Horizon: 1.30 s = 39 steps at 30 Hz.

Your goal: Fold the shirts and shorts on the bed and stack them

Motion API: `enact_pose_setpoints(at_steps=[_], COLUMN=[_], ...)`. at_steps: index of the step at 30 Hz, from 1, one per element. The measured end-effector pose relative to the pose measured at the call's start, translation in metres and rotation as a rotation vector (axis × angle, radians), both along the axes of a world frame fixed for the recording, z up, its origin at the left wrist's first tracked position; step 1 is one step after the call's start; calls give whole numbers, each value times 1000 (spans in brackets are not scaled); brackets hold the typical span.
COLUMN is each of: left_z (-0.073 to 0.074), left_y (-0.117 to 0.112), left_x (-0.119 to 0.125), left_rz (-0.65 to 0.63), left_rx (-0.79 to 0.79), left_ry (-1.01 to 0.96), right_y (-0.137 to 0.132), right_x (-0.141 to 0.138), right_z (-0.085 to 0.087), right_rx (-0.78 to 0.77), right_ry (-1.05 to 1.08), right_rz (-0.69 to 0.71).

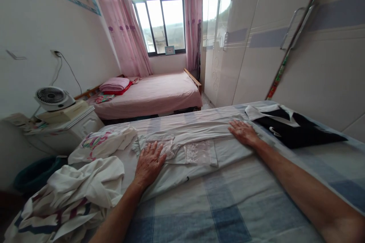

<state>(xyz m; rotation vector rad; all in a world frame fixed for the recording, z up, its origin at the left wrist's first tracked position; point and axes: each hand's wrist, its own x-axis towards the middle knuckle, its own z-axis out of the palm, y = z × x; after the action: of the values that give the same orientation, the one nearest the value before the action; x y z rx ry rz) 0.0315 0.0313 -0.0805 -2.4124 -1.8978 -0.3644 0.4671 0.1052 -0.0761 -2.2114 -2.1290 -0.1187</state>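
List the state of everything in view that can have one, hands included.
Left hand: open, palm down on the pale garment
Right hand: open, palm down on the same garment
Pale garment: laid out fairly flat, creased
Black garment: folded flat
White clothes pile: crumpled
Printed white garment: crumpled
Pink blanket: folded
Pink curtains: drawn apart
Fan: running or off, cannot tell
Wardrobe: nearest doors shut or ajar, cannot tell

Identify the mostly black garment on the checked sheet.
The white-collared garment right of the right hand; the pale garment is under that hand, and the clothes at left are mainly white.
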Motion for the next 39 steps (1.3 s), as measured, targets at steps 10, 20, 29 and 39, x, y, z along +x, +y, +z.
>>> enact_pose_setpoints(at_steps=[10, 20, 29, 39], left_z=[2, 11, 51, 63], left_y=[-2, -5, -28, -31], left_x=[1, 0, -32, -30], left_rz=[-3, 61, 678, 620], left_rx=[36, 9, -304, -653], left_ry=[51, -218, -1104, -1409], right_y=[5, 6, 11, 10], right_x=[24, 31, 33, 31], right_z=[-12, -13, -14, -13], right_rx=[50, 54, 57, 64], right_ry=[9, 69, 128, 83], right_rz=[-67, -26, -12, -27])
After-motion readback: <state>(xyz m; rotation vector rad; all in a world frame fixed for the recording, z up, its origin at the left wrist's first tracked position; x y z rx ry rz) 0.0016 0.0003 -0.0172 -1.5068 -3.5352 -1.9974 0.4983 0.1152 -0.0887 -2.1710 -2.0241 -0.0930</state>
